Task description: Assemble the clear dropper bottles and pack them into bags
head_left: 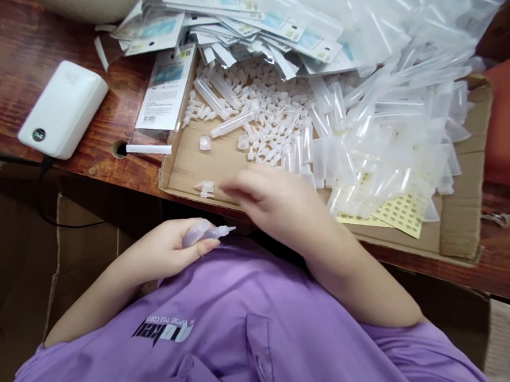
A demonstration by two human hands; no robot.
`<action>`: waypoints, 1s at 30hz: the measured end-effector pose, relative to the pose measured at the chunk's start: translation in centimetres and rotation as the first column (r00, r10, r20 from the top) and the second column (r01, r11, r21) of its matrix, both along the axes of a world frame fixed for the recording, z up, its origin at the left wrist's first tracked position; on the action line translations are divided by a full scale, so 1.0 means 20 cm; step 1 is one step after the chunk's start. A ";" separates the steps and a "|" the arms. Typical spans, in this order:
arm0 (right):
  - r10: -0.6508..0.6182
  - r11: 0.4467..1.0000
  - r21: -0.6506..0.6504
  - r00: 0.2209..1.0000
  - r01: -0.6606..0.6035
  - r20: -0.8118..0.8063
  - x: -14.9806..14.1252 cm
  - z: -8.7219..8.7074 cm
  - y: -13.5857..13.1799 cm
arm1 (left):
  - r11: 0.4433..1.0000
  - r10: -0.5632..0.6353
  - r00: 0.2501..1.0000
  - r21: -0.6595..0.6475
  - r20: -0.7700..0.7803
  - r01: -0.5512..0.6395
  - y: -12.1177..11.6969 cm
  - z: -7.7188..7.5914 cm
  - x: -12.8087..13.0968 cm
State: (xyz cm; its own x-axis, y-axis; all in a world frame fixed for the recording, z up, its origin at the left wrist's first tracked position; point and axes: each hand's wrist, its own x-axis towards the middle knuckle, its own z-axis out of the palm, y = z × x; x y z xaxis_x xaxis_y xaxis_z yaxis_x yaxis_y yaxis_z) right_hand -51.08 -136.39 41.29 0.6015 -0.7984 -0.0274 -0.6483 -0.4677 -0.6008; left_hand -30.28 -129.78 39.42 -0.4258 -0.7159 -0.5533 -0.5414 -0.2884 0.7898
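Note:
My left hand (180,247) is closed around translucent plastic squeeze tubes (191,234), held low in front of the purple shirt. One of them carries a pointed nozzle (226,231) that sticks out to the right past my thumb. My right hand (255,191) hovers over the front edge of the cardboard tray (188,166), blurred by motion, so I cannot tell whether its fingers hold anything. Just left of it, a few small clear nozzle pieces (205,188) lie on the tray floor. Behind it spreads a heap of small white tips (276,120).
Clear tubes (233,123) and a loose cap (204,143) lie in the tray. Clear plastic sleeves (385,142) pile up on its right, over yellow sticker sheets (401,214). Printed packets (245,24) are stacked behind. A white power bank (63,109) with a cable sits left.

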 end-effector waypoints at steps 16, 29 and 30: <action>0.192 0.975 -0.030 0.897 -0.222 -0.398 0.21 0.01 -0.09 | 0.989 -0.098 0.977 0.094 -0.190 0.118 -0.11 -0.05 0.04; 0.375 0.922 0.062 0.922 -0.381 0.096 -0.22 0.08 0.01 | 0.943 -0.287 0.913 0.081 -0.291 0.322 -0.18 -0.07 -0.14; 0.361 0.929 0.054 0.928 -0.366 0.091 -0.24 0.08 0.02 | 0.943 -0.284 0.912 0.086 -0.296 0.322 -0.18 -0.07 -0.15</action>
